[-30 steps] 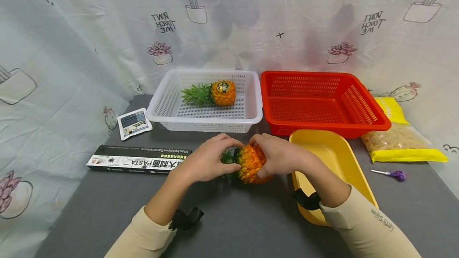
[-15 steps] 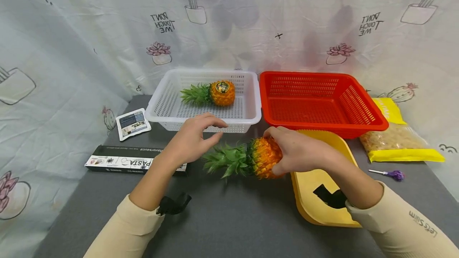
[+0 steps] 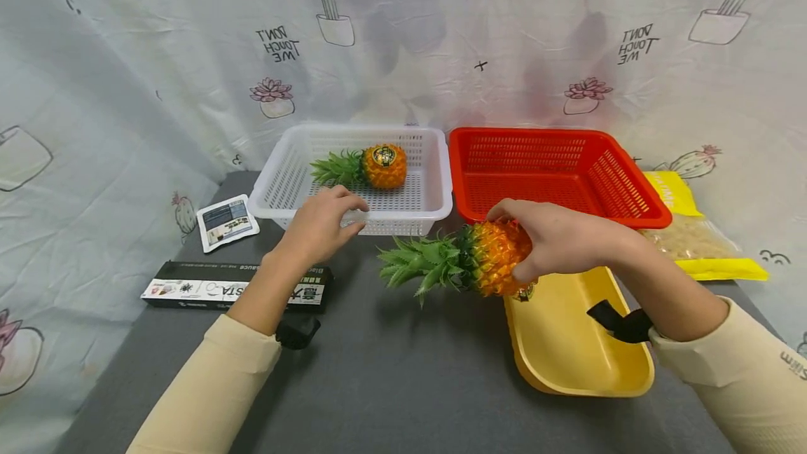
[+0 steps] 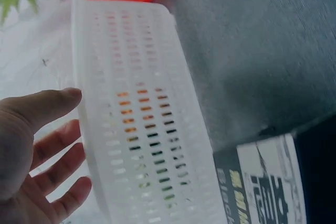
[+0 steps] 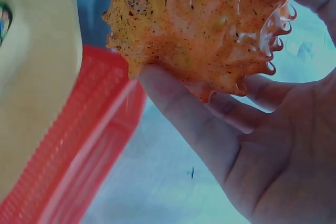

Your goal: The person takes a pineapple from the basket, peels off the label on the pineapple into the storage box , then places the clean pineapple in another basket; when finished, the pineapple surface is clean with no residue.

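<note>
Your right hand [image 3: 557, 240] has its fingers [image 5: 184, 124] curled round the body of a pineapple [image 3: 485, 258], holding it clear of the table [image 3: 403, 370] with the leafy crown pointing away from the red basket [image 3: 561, 160] and the fruit just in front of that basket's near rim. Its underside hangs over the far end of the yellow tray [image 3: 580, 342], which sits in front of the red basket. Your left hand [image 3: 318, 226] is free, fingers loosely spread and holding nothing, hovering at the near rim of the white basket [image 3: 441, 181], which stands touching the red basket's side. Whether it touches that rim I cannot tell. A second pineapple [image 3: 372, 165] already lies in the white basket, so that part looks done; the red basket shows nothing inside. By my reading you are about midway: one fruit is binned, and the one you hold is lifted but not yet set down anywhere.
</note>
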Demonstrator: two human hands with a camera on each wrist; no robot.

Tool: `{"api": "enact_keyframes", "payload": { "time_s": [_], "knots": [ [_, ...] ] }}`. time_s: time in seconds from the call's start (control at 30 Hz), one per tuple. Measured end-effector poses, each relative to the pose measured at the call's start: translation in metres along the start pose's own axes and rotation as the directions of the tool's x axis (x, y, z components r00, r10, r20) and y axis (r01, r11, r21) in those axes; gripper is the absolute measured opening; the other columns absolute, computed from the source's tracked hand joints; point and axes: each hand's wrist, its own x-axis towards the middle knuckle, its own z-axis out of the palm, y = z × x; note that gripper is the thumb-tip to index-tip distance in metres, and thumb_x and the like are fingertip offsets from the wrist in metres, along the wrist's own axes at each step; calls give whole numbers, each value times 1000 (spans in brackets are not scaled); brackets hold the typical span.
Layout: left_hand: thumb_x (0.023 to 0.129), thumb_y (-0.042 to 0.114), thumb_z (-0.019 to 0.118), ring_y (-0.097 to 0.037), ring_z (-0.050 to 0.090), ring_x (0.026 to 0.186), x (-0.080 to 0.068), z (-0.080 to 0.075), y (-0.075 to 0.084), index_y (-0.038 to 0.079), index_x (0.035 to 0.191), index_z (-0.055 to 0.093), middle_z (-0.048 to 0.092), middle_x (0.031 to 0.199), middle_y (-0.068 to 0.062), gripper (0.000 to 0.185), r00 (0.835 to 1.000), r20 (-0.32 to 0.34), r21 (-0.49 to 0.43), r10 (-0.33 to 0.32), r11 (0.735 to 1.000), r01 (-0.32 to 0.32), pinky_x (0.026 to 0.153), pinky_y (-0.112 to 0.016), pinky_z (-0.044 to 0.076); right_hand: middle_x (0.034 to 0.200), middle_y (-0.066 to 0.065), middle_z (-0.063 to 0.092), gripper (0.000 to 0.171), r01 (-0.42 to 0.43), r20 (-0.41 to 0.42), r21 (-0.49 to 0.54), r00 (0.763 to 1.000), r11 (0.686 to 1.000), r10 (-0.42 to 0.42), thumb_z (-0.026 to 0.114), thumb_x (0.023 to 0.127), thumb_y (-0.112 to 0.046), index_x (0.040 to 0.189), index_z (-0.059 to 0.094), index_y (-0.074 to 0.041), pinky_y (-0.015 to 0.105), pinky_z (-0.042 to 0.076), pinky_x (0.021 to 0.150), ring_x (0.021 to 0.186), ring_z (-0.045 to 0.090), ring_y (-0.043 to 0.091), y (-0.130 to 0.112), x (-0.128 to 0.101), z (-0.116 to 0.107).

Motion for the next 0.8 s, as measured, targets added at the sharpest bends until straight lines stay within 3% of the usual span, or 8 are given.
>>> {"api": "enact_keyframes", "payload": {
  "time_s": [0.17, 0.33, 0.6, 0.8],
  "knots": [
    [95, 19, 75, -36, 63, 106, 1, 2, -11, 11, 115, 77, 70, 113, -12, 22, 1000, -15, 13, 0, 1000, 0, 91, -52, 51, 127, 4, 62, 74, -7, -51, -38, 999, 999, 5, 86, 71, -18, 137, 53, -15, 41, 52, 91, 109, 58, 21, 10, -4, -17],
    [95, 20, 76, -32, 64, 101, 3, 2, -14, 13, 115, 78, 70, 109, -10, 21, 1000, 14, 20, 2, 1000, -2, 87, -49, 53, 137, 6, 60, 73, 0, -129, -84, 992, 996, -11, 83, 72, -11, 138, 53, -15, 49, 48, 101, 115, 57, 23, 23, -5, -31],
    [95, 20, 76, -28, 66, 92, 9, -3, -14, 14, 112, 81, 72, 104, -6, 19, 998, 55, 20, -18, 1000, 17, 80, -45, 53, 139, 9, 59, 78, -40, -212, -130, 977, 991, 12, 88, 74, -12, 142, 50, -15, 47, 47, 98, 113, 58, 25, 40, 5, -57],
    [93, 20, 77, -27, 68, 89, 11, -6, -12, 15, 111, 82, 73, 103, -5, 19, 996, 83, 46, -19, 999, 16, 79, -45, 54, 143, 23, 54, 86, -30, -224, -88, 975, 996, 10, 90, 73, -7, 145, 45, -2, 56, 43, 105, 120, 55, 38, 59, 19, -73]
  ]
}}
